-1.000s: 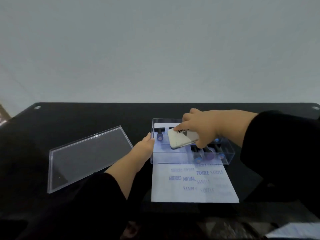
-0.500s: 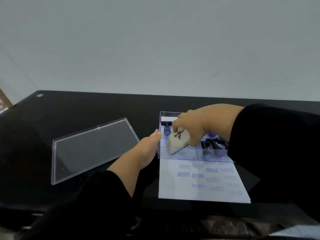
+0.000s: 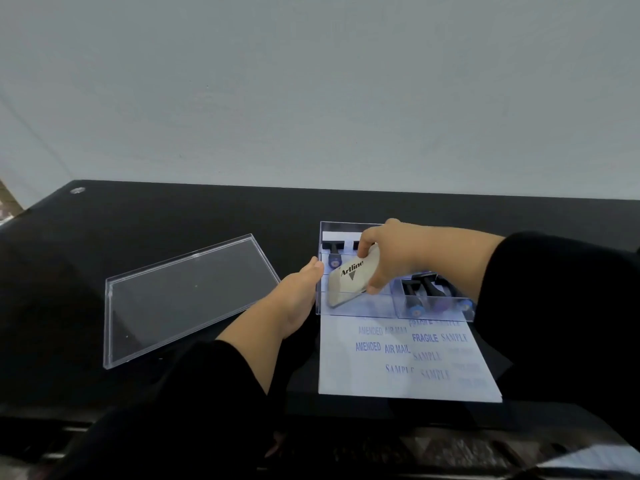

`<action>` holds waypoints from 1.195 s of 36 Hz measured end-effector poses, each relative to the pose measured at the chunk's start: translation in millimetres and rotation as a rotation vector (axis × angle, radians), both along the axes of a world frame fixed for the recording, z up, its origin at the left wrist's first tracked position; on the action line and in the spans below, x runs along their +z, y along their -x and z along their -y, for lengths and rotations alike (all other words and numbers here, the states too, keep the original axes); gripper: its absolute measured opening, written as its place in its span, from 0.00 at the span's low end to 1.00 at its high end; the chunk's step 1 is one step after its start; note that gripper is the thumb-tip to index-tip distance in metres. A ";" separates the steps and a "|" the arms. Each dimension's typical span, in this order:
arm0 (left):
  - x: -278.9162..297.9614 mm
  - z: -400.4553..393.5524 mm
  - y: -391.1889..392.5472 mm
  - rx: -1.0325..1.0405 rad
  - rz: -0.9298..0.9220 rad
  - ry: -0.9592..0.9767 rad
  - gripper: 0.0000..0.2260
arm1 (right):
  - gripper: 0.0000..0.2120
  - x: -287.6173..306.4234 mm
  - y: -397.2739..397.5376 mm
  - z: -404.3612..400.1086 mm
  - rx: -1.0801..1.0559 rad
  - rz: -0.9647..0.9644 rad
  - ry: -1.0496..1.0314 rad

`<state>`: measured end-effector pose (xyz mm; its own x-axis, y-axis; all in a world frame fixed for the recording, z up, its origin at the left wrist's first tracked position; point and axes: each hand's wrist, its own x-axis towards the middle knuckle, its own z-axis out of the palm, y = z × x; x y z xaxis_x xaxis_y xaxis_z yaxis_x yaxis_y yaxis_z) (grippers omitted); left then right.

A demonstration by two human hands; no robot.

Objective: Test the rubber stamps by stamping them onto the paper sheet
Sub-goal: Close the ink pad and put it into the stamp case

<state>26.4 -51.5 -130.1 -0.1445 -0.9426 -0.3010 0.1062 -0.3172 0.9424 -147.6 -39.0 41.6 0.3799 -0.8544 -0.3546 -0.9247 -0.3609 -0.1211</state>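
A clear plastic stamp case (image 3: 360, 308) sits on a black table (image 3: 173, 220), and everything else is placed around it. The right hand (image 3: 391, 258) reaches over the case from the right and grips a grey Artline ink pad (image 3: 349, 280), thumb on its far end and fingers curled along its right edge. The pad is tilted, its near end low inside the left part of the case and its far end raised in the hand. The left hand (image 3: 299, 299) lies just left of the case with fingers extended, fingertips touching the case's left wall; it holds nothing.

Inside the case, 1 black-handled rubber stamp (image 3: 334, 251) lies in the far left corner, its rounded blue-tinted knob pointing toward the person. More black-handled stamps (image 3: 424, 292) lie together in the right compartment, their knobs against the near wall; how many there are cannot be counted with certainty.

Directly in front of the case, touching its near wall, lies the white paper sheet (image 3: 398, 386). It carries blue impressions reading AMENDED, AIR MAIL, FRAGILE and SAMPLE, several of them repeated and some faint.

Well to the left of the case, the clear case lid (image 3: 187, 296) rests flat on the table, turned at an angle. Both forearms wear black sleeves (image 3: 561, 306).
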 end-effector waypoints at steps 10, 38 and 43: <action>12.8 -8.9 5.7 0.023 0.009 -0.024 0.37 | 0.26 -7.0 -3.9 -19.9 -0.056 0.087 0.039; 77.5 -27.0 26.5 0.272 0.061 -0.173 0.14 | 0.13 -18.1 -26.6 -13.1 -0.023 -0.312 -0.057; 79.8 -30.0 26.0 0.267 0.069 -0.170 0.13 | 0.17 -21.3 -27.7 -10.8 -0.049 -0.310 -0.076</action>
<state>0.4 -21.6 -50.3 0.1279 -0.8800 -0.4574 0.1443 -0.4398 0.8864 -119.9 -28.2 20.3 0.2033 -0.8357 -0.5101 -0.9378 -0.3159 0.1439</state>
